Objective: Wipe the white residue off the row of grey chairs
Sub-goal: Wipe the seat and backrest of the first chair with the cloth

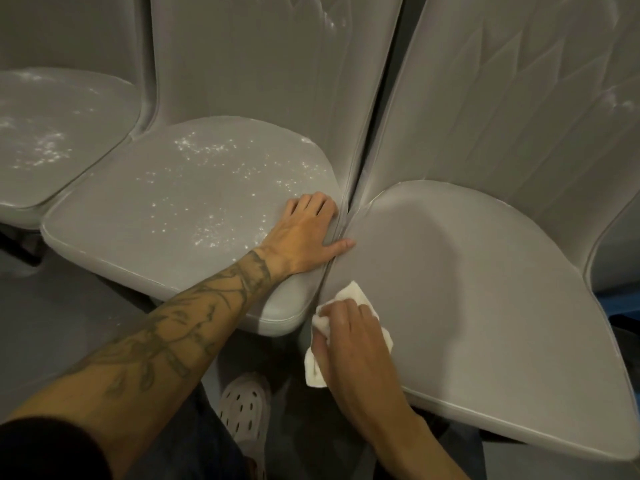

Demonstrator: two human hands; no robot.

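Three grey chair seats stand in a row. The right seat (485,306) looks free of specks. White residue (214,188) dots the middle seat (138,230), and the left seat (52,133) carries more. My left hand (308,230) rests flat on the middle seat's right edge, thumb reaching across the gap onto the right seat. My right hand (349,334) holds a white cloth (356,292) against the right seat's front left edge. Faint white marks show on the middle backrest (329,26) and the right backrest (620,102).
A white perforated clog (244,407) on my foot stands on the grey floor (69,323) below the seats. A narrow dark gap (360,161) separates the middle and right chairs. Another grey chair edge (620,244) shows at far right.
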